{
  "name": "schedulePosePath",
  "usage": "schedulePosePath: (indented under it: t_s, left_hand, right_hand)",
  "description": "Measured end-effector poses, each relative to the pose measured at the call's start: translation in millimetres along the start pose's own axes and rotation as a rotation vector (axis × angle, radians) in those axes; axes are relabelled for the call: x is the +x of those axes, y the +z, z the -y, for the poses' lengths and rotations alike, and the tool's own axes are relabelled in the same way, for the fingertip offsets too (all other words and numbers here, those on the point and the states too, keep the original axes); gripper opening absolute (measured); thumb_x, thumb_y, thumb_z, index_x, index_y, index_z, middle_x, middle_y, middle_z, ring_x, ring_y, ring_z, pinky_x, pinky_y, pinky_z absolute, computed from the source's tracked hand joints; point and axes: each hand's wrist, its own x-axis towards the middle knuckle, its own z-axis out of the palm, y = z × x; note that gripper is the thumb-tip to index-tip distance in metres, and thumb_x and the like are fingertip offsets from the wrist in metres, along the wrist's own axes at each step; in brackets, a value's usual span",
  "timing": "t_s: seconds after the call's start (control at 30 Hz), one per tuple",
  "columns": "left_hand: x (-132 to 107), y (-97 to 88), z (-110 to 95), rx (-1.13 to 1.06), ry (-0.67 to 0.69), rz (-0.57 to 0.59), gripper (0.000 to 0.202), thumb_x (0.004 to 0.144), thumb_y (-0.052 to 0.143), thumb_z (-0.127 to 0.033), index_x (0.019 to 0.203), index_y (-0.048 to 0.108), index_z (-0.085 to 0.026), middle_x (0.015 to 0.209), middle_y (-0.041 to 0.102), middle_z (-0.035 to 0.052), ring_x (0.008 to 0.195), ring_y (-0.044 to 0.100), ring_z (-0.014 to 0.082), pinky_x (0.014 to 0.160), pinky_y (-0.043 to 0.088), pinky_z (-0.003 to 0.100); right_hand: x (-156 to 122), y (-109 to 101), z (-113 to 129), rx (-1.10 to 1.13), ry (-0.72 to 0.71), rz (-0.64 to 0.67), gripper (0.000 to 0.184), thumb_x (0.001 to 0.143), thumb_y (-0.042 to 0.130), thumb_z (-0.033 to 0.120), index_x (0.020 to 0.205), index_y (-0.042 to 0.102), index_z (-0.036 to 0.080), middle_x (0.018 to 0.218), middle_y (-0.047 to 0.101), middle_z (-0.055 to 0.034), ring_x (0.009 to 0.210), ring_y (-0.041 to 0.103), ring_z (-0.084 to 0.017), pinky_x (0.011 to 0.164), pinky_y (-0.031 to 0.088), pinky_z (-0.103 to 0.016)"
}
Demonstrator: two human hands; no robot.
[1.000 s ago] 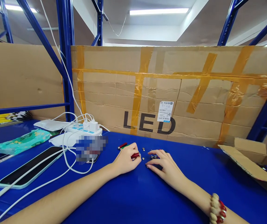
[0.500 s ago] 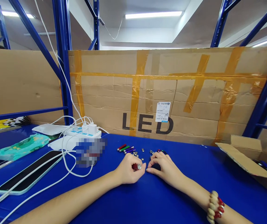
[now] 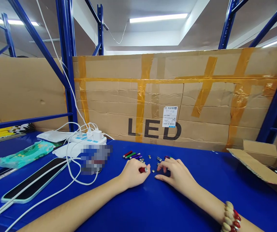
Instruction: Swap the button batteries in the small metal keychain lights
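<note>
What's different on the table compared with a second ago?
The left hand drew back, uncovering purple tubes and some discs; it keeps its grip on a red tube. The right hand shifted slightly right. The phone and cardboard stayed put.

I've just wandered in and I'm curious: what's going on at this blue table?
A person's left hand grips a short red tube. Their right hand, thumb and fingers parted, is close to a small silvery disc on the blue table, between the hands. More coloured tubes lie just beyond the left hand.
</note>
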Motion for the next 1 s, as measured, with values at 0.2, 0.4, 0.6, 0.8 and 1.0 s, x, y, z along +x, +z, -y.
schedulePosePath:
  t_s: [0.2, 0.4, 0.6, 0.8, 1.0]
  left_hand:
    - [2.4, -2.5, 2.2, 0.024, -0.189, -0.035, 0.042, 0.081, 0.034, -0.036, 0.046, 0.023, -0.016, 0.045, 0.021, -0.0048, 0.046, 0.019, 0.0088, 0.047, 0.017, 0.024]
    - [0.8, -8.4, -6.5, 0.111, -0.044, 0.133, 0.036, 0.081, 0.036, -0.028, 0.048, 0.030, -0.016, 0.044, 0.027, -0.0047, 0.043, 0.026, 0.0084, 0.048, 0.018, 0.023]
    - [-1.2, -14.6, -11.2, 0.125, 0.057, 0.256, 0.021, 0.070, 0.044, -0.013, 0.050, 0.038, -0.016, 0.046, 0.034, -0.0049, 0.047, 0.033, 0.0086, 0.050, 0.022, 0.021]
    - [-1.6, -15.9, -14.4, 0.256, 0.069, 0.288, 0.019, 0.070, 0.047, -0.012, 0.051, 0.047, -0.017, 0.047, 0.043, -0.0040, 0.048, 0.039, 0.0101, 0.050, 0.025, 0.022]
    - [-1.8, -7.1, -9.6, 0.362, 0.145, 0.199, 0.035, 0.082, 0.042, -0.019, 0.047, 0.049, -0.016, 0.045, 0.048, -0.0019, 0.044, 0.043, 0.0109, 0.047, 0.022, 0.025]
  right_hand:
    - [0.0, 5.8, -2.5, 0.049, -0.009, 0.017, 0.021, 0.080, 0.056, 0.041, 0.092, 0.068, 0.029, 0.076, 0.063, -0.0016, 0.077, 0.057, -0.019, 0.069, 0.036, -0.033]
    - [-1.1, 10.1, -2.9, 0.091, -0.083, 0.032, 0.029, 0.085, 0.047, 0.038, 0.106, 0.063, 0.026, 0.084, 0.061, -0.0039, 0.081, 0.056, -0.018, 0.074, 0.040, -0.032]
    - [-0.6, 11.8, -3.3, 0.100, -0.100, 0.050, 0.029, 0.085, 0.046, 0.039, 0.101, 0.067, 0.027, 0.081, 0.061, -0.0045, 0.081, 0.056, -0.019, 0.073, 0.041, -0.032]
    - [-0.9, 12.3, -1.2, 0.141, -0.076, 0.034, 0.029, 0.085, 0.047, 0.039, 0.100, 0.066, 0.025, 0.076, 0.060, -0.0031, 0.072, 0.056, -0.017, 0.066, 0.042, -0.029]
    - [-3.1, 10.7, 1.7, 0.146, -0.080, 0.036, 0.028, 0.084, 0.048, 0.035, 0.105, 0.063, 0.024, 0.080, 0.060, -0.0032, 0.074, 0.055, -0.017, 0.067, 0.042, -0.029]
